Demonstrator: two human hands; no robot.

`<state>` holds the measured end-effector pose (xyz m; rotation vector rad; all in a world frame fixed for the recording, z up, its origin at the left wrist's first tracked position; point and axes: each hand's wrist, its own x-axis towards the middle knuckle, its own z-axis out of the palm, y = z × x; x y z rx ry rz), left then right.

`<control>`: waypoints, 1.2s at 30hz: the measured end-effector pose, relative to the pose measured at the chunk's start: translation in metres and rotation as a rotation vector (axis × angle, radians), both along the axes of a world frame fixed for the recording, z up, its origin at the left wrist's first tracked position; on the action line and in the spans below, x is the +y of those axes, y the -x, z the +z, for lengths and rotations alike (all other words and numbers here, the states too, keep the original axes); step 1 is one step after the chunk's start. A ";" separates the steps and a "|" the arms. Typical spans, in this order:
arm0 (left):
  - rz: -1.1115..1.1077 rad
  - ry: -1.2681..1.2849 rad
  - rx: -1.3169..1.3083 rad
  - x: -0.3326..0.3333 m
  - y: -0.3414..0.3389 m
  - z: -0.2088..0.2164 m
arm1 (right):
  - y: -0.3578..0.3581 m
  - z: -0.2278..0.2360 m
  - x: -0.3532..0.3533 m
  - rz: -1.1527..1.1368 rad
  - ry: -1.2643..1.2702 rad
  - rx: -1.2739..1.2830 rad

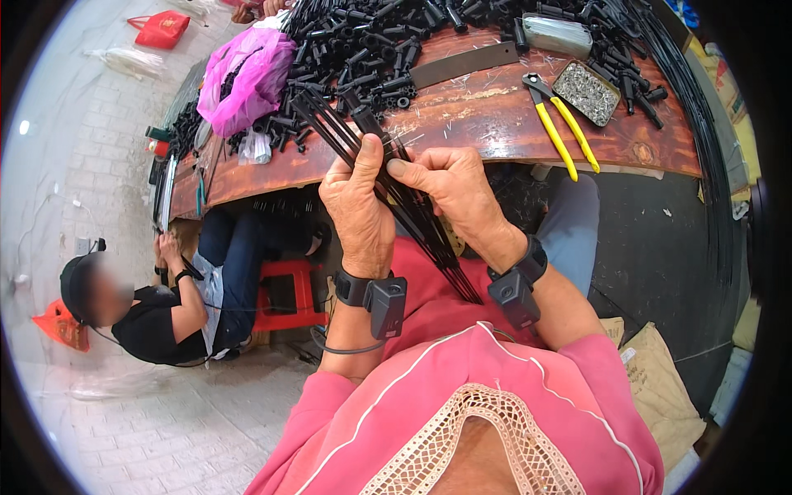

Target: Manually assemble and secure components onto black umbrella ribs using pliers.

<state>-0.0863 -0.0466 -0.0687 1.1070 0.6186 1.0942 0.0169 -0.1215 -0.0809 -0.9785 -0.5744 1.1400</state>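
Note:
A bundle of thin black rods (446, 262) slants across in front of my chest, its upper ends fanned out by the table edge. My left hand (357, 210) is closed round the bundle, thumb up along it. Fingers bent, my right hand (467, 194) pinches at the rods from the other side; its fingertips are partly hidden. A thicker black tube (363, 117) shows among the upper ends, just above my left thumb; whether it is joined to a rod I cannot tell.
On the wooden table (495, 124) lie piled black tubular parts (355, 62), a flat metal strip (464, 66), yellow-handled pliers (558, 124), a tin of small metal pieces (586, 92) and a pink plastic bag (243, 78). Another person (157, 309) sits at left near a red stool (285, 297).

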 end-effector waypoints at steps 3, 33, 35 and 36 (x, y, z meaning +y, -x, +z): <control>-0.022 -0.001 -0.041 0.000 -0.007 -0.003 | -0.005 -0.008 0.005 0.024 -0.073 0.126; -0.216 0.179 -0.252 0.015 0.008 -0.010 | 0.009 -0.019 0.024 -0.069 -0.055 -0.017; -0.280 0.232 -0.299 0.013 0.009 -0.009 | 0.008 -0.022 0.025 -0.046 -0.073 0.044; -0.281 0.229 -0.298 0.012 0.010 -0.009 | 0.008 -0.021 0.024 -0.042 -0.066 0.061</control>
